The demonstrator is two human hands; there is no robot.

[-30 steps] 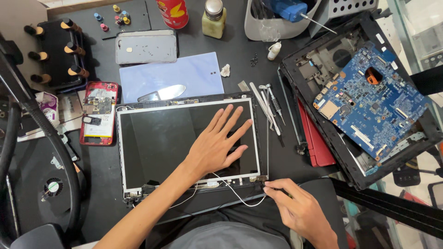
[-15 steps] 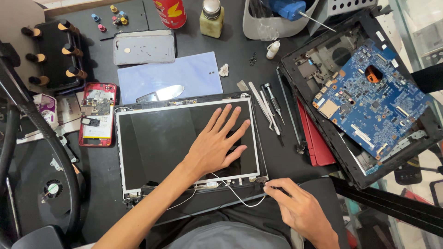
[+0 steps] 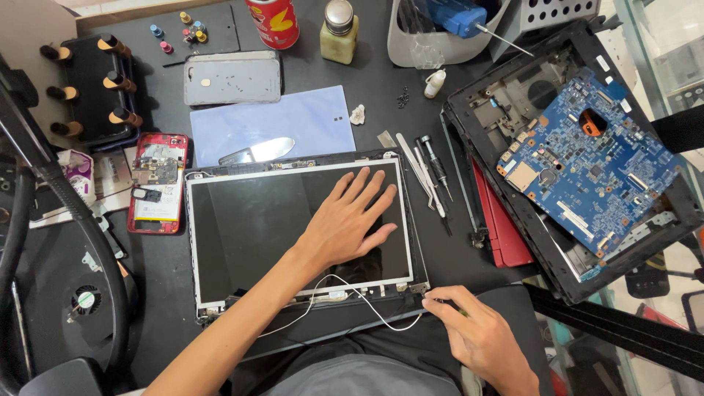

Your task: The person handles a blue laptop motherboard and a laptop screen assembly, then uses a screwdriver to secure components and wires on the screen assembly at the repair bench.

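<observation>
A laptop screen panel (image 3: 249, 227) lies flat in its dark lid frame on the black bench. My left hand (image 3: 348, 220) rests palm down on the right part of the glass, fingers spread. My right hand (image 3: 473, 334) is at the panel's lower right corner, by the metal hinge (image 3: 418, 287), fingertips pinched on something small that I cannot make out. A thin white cable (image 3: 367, 304) loops along the panel's bottom edge towards that corner.
An opened laptop base with a blue circuit board (image 3: 594, 161) sits at the right. Screwdrivers and tweezers (image 3: 429, 172) lie beside the panel. A red opened phone (image 3: 156, 180), a grey phone back (image 3: 231, 77), a red can (image 3: 273, 20) and a small bottle (image 3: 339, 29) stand further back.
Both hands stay where they were; only the view has shifted slightly.
</observation>
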